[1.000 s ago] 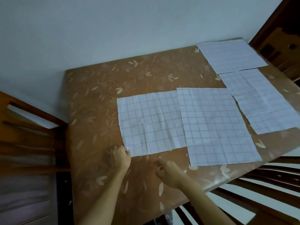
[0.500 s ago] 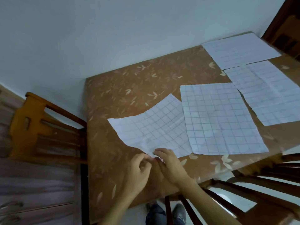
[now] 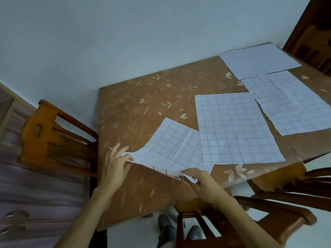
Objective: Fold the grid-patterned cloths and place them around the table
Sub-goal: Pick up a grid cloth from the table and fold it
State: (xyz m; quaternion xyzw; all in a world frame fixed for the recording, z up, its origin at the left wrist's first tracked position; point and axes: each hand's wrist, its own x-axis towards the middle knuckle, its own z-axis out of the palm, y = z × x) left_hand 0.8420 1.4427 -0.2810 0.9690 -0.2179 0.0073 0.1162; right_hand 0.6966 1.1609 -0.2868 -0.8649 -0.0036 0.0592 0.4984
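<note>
Several white grid-patterned cloths lie on a brown leaf-patterned table [image 3: 143, 104]. The nearest cloth [image 3: 170, 149] is raised off the table along its near edge, its far part still resting on the top. My left hand [image 3: 116, 163] pinches its left corner and my right hand [image 3: 202, 183] pinches its near right corner. A second cloth [image 3: 234, 127] lies flat just to the right, slightly over the lifted one. A third cloth [image 3: 290, 102] and a fourth cloth [image 3: 258, 61] lie flat farther right and back.
A wooden chair [image 3: 53, 135] stands at the table's left side, another chair [image 3: 241, 221] at the near edge by my legs, and a third chair [image 3: 315, 49] at the far right. A pale wall runs behind the table. A purple drawer cabinet [image 3: 26, 203] is at the left.
The nearest cloth has been picked up by its near corners and turned; my hands came together at its corner, then spread apart along the raised edge. The camera view shifted left and down.
</note>
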